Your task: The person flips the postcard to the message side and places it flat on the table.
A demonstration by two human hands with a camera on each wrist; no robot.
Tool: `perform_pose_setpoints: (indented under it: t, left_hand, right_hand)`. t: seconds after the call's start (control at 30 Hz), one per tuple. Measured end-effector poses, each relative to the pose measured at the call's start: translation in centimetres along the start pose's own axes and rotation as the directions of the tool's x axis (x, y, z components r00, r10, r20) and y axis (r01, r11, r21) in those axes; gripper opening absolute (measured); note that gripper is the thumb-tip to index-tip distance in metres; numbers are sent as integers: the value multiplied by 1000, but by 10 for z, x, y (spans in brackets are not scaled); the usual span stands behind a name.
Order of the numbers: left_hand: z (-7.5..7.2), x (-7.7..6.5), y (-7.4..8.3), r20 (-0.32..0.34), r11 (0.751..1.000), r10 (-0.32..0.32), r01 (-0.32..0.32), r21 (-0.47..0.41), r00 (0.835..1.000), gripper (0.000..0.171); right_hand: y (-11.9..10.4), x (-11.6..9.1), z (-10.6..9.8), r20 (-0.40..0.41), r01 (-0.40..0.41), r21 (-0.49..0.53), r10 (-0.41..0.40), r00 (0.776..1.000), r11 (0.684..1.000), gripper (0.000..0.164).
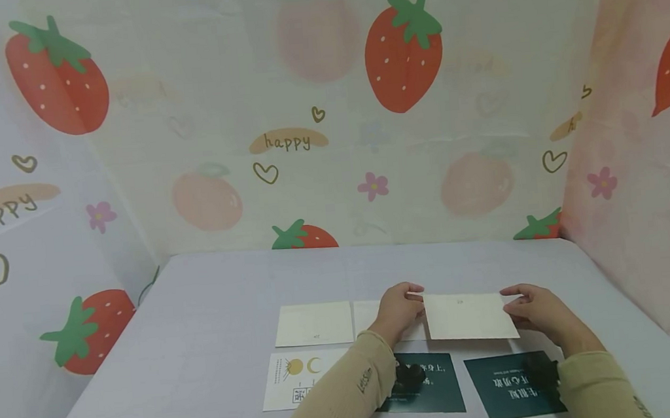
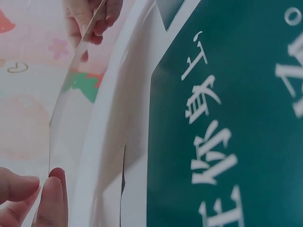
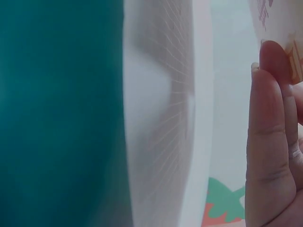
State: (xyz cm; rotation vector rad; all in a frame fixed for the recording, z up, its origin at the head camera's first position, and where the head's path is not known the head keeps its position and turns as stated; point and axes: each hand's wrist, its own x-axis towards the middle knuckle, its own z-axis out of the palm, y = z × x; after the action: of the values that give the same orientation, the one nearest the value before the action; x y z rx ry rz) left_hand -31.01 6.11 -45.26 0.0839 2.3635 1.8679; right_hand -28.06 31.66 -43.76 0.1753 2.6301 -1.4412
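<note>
Card (image 1: 469, 317), cream: held between left hand (image 1: 398, 312) and right hand (image 1: 541, 316), both pinching edges; uneven release risked skewing it.

Cream card (image 1: 470, 317) between left hand (image 1: 399, 310) and right hand (image 1: 541, 313), seemingly aloft

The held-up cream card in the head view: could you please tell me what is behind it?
Beyond the cream card, white tabletop shows; beside its left edge, part of a flat pale card. What the cream card covers directly cannot be seen.
</note>
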Motion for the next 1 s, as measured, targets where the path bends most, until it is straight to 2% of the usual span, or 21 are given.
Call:
perform_pose_setpoints:
  t: [0.07,0.17,0.43,0.6,0.73,0.83,1.0]
  left_hand:
    - [0,0,0,6,999,-9,9,-35,1000,31]
    - [1,-1,0,8,999,-13,13,-31,1000,33]
    - [2,-2,-2,15,997,-31,30,71,999,28]
    - [3,-5,-1,50,996,-83,81,34,995,25]
    - [3,-6,-2,83,993,-118,115,39,989,23]
    - [3,-7,-3,96,991,-126,121,53,987,23]
    - [3,-8,-3,110,991,-135,134,24,985,24]
  right_hand:
    - [1,1,0,-7,1,3,-1,1000,1000,46]
    - [2,2,-1,-18,-9,4,9,1000,1000,45]
    - [2,3,-4,-28,-26,16,27,999,1000,44]
    - [2,5,-6,-40,-53,15,54,998,998,42]
    - [2,7,-5,-45,-64,20,65,997,998,41]
    - [2,8,-6,-48,-67,26,69,997,997,40]
    - [3,9,-8,-48,-63,25,64,997,998,40]
